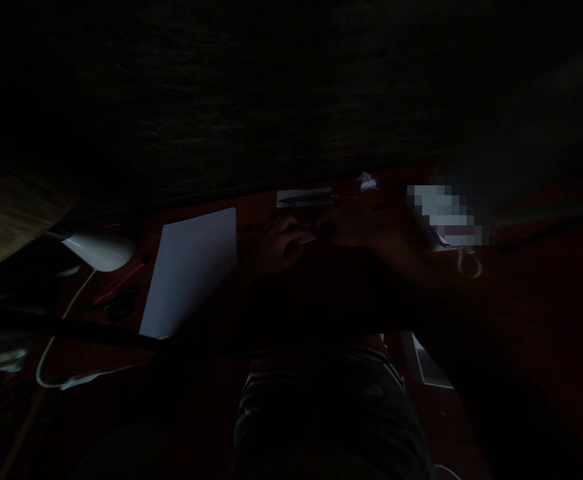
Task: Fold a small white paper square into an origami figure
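Right of the large white rectangular sheet (194, 263), the curled left hand (279, 241) touches a small flat pale strip (308, 238); farther off is the right hand (345, 224) (both grips too dark to tell).

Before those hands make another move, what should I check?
1. Lighting: not ok; the scene is very dark.
2. Left hand at the small pale piece: ok, fingers beside it; firmness cannot tell.
3. Right hand grip: cannot tell, lost in shadow.
4. Pointed tool out of the left hand: ok, it lies over the pale strip.
5. White sheet flat: ok, left of the hands.
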{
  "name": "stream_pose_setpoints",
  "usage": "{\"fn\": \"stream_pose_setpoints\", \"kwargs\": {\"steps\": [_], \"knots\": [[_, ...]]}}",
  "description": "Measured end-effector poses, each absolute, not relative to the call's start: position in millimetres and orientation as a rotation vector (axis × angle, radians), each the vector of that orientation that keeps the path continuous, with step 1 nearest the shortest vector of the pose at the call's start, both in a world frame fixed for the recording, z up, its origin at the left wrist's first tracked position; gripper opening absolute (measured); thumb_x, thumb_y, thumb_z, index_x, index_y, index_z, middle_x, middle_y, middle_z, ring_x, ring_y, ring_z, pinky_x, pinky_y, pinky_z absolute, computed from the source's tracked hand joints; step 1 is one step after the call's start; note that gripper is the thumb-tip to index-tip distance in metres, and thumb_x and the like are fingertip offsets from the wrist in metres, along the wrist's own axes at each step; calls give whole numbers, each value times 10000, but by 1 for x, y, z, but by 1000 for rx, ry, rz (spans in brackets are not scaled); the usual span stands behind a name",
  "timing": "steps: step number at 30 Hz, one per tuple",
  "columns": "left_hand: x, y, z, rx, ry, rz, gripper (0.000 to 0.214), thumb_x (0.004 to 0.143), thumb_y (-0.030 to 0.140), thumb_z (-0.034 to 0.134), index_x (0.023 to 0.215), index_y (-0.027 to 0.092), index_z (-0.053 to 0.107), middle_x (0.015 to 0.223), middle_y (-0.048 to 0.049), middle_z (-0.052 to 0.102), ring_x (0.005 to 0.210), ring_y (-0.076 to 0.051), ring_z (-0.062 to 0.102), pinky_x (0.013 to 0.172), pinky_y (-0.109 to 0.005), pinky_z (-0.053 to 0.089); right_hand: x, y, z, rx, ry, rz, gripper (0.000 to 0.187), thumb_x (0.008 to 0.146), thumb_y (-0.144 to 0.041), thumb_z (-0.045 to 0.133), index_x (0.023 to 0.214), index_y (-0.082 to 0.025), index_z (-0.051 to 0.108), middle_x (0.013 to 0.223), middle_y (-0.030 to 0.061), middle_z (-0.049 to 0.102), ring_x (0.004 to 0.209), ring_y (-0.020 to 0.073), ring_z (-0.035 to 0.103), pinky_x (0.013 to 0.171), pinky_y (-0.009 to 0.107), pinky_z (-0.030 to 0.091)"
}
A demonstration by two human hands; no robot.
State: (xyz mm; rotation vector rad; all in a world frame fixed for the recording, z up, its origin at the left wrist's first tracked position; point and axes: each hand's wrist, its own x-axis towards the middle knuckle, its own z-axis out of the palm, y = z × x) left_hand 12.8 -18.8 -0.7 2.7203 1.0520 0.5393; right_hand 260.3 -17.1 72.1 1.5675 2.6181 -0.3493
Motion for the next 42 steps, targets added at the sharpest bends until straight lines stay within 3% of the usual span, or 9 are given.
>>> {"fn": "stream_pose_setpoints", "kwargs": {"steps": [3,12,18,23,28,33,42], "knots": [[13,-21,1,2675,1025,536,413,1102,268,626,1477,240,798,1329,-122,709,1292,-312,663,1155,-529,591,264,-12,63,1612,2647,-385,371,1119,-256,601,1312,-300,915,1334,82,899,1190,300,833,918,361,575],[15,-18,-9,2599,962,622,374,1107,77,535,1318,215,811,1304,-94,786,1224,-240,759,1106,-443,636,268,3,41,1746,2702,-472,348,1070,-259,692,1331,-338,907,1363,39,896,1206,277,837,991,364,621],[16,-11,-12,2612,979,665,230,1081,73,635,1158,197,812,1263,-98,791,1199,-243,775,1074,-432,652,267,3,39,1791,2712,-449,339,1069,-229,720,1320,-338,920,1360,45,899,1234,300,846,1017,382,636],[16,-8,-16,2593,920,670,333,1086,68,616,1329,209,795,1404,-108,809,1318,-243,781,1164,-451,642,265,2,41,1858,2658,-416,313,1092,-221,696,1296,-295,922,1350,62,899,1243,289,836,987,349,614],[16,-8,-18,2594,905,638,322,1099,92,608,1310,220,816,1437,-101,822,1349,-246,789,1197,-467,641,266,3,38,1910,2655,-426,247,1112,-292,726,1255,-253,924,1361,104,891,1229,299,827,986,352,611],[14,-5,-19,2605,869,665,262,1112,128,635,1253,232,830,1436,-98,827,1341,-256,790,1198,-488,634,267,13,26,1984,2667,-542,223,1064,-225,759,1187,-291,933,1303,44,907,1207,281,842,990,344,632],[12,-2,-18,2635,878,698,217,1115,164,660,1175,241,853,1435,-95,836,1387,-308,748,1250,-597,554,270,22,16,2018,2680,-769,178,1046,-238,774,1127,-290,923,1273,52,909,1206,292,848,1045,385,645]]}}
